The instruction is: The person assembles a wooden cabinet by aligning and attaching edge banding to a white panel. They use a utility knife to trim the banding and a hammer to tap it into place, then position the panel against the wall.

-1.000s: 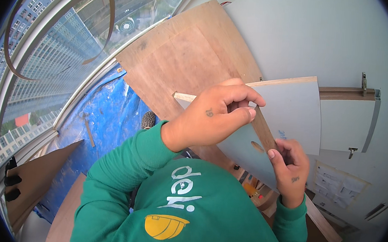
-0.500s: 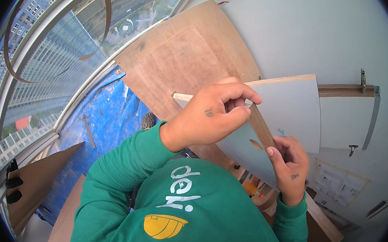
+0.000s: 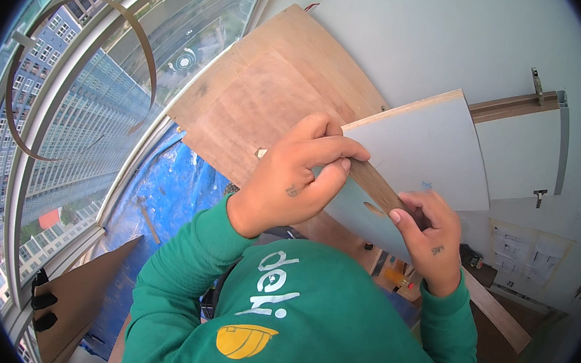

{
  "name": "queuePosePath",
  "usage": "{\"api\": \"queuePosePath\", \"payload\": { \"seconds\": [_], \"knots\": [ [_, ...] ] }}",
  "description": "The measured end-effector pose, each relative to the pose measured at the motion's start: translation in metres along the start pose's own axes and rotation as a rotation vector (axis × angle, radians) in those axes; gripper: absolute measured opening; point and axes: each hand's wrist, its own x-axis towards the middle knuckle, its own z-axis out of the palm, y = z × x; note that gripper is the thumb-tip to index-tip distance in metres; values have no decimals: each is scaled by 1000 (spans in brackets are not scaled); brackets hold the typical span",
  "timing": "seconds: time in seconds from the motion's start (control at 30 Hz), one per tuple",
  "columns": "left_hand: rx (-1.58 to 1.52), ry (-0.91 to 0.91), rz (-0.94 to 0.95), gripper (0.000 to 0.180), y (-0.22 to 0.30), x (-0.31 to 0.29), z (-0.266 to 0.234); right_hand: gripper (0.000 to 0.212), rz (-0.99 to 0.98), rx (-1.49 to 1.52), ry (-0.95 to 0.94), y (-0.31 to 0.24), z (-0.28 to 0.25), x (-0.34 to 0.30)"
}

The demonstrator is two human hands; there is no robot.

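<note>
- Left hand point(image 3: 297, 182) curled, pinching the wooden strip point(image 3: 376, 189) against the pale panel's point(image 3: 424, 152) edge.
- Right hand point(image 3: 430, 239) grips the strip's lower stretch.
- Step, as judged: aligning the strip; next calls for steady pressure along it.

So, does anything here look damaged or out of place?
Mostly no. The pale board that the left hand and right hand hold has an oval notch by its brown edge; I cannot tell if it is a cut-out or damage. A blue tarp lies rumpled below.
</note>
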Motion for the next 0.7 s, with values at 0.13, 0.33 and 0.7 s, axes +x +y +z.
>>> {"api": "queuePosePath", "payload": {
  "seconds": [0.13, 0.33, 0.7],
  "knots": [
    [72, -2, 52, 20, 4, 2, 2, 24, -37, -57, -11, -1, -3, -1],
    [112, 12, 103, 19, 1, 7, 4, 23, -71, -37, 15, 3, -4, 1],
    [107, 68, 45, 17, -8, 2, 12, 23, -87, 18, 41, 6, -2, -1]
  ]
}}
